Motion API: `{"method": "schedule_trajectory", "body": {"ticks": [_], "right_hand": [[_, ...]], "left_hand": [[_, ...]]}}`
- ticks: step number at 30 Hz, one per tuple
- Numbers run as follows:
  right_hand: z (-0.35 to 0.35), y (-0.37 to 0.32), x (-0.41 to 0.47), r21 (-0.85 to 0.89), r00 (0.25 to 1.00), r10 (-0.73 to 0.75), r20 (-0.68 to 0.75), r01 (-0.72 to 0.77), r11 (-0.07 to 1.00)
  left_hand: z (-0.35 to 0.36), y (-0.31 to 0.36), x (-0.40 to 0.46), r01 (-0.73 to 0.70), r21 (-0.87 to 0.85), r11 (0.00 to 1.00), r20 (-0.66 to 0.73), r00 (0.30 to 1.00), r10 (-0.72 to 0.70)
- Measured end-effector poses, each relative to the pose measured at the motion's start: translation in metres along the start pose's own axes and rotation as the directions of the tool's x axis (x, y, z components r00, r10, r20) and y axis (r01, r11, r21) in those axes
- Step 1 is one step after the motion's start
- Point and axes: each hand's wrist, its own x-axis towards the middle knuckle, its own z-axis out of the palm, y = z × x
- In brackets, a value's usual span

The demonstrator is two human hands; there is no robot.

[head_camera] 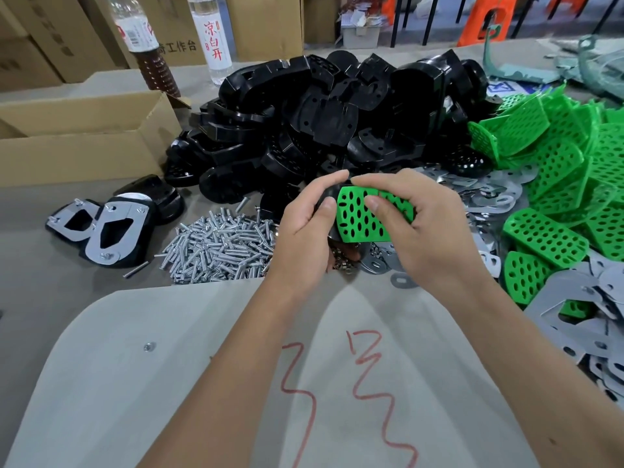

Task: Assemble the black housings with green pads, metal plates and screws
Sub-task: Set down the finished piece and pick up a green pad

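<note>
Far to the left of my fingers stands an open cardboard box [81, 130]; I cannot see inside it. My left hand [309, 228] and right hand [418, 228] both curl around one green pad [363, 217], flat plastic with oval holes, on a black housing [332, 211]. Shiny screws [216, 248] lie just left, glossy housings [320, 119] beyond, thin metal plates [483, 194] to the right.

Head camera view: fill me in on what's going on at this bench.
A person is assembling parts by hand. Both the left hand and right hand hold a green pad against a black housing, apparently fitting them together. Behind lies a pile of black housings, with screws to the left and metal plates and more green pads to the right. Two finished units sit far left.
</note>
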Motion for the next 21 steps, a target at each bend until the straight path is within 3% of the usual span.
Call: {"method": "schedule_trajectory", "body": {"ticks": [14, 21], "right_hand": [[-0.0004, -0.0043, -0.0012, -0.141, 0.991, -0.013, -0.13, -0.006, 0.99], [0.0006, -0.0024, -0.0008, -0.108, 0.982, 0.052, -0.18, -0.073, 0.991]], "left_hand": [[0.0043, -0.0094, 0.002, -0.07, -0.006, 0.998, -0.01, 0.997, 0.07], [0.0047, -0.0092, 0.0017, -0.027, -0.119, 0.993, -0.021, 0.999, 0.025]]}}
